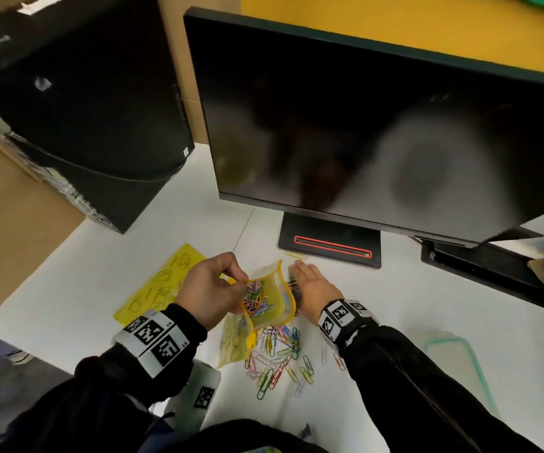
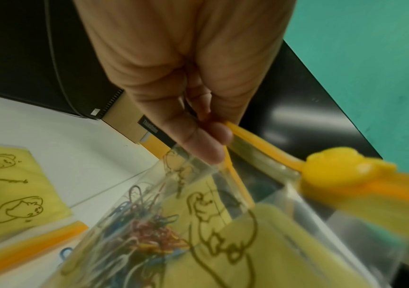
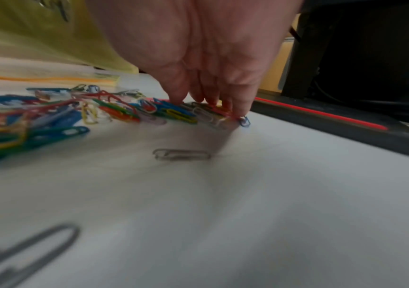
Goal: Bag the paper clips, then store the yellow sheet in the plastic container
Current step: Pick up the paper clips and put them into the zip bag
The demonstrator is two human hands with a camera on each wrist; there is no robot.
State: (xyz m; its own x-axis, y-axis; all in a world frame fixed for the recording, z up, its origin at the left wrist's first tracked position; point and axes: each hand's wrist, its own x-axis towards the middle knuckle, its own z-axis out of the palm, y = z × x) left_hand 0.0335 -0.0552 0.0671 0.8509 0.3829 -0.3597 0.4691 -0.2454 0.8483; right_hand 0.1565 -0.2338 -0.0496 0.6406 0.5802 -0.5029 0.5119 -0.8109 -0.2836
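Observation:
My left hand holds a clear yellow-edged zip bag above the table, thumb and fingers pinching one side of its mouth. The bag's mouth gapes and several coloured paper clips lie inside. My right hand lies low on the table just right of the bag, fingers straight, their tips pressing on a row of loose clips. More loose clips are scattered below the bag. The yellow sheet with line drawings lies flat at the left. The plastic container, teal-rimmed, sits at the right.
A second yellow zip bag lies on the table under the held one. A dark monitor on a black stand fills the back. A black computer tower stands at the left. One yellow clip lies by the stand.

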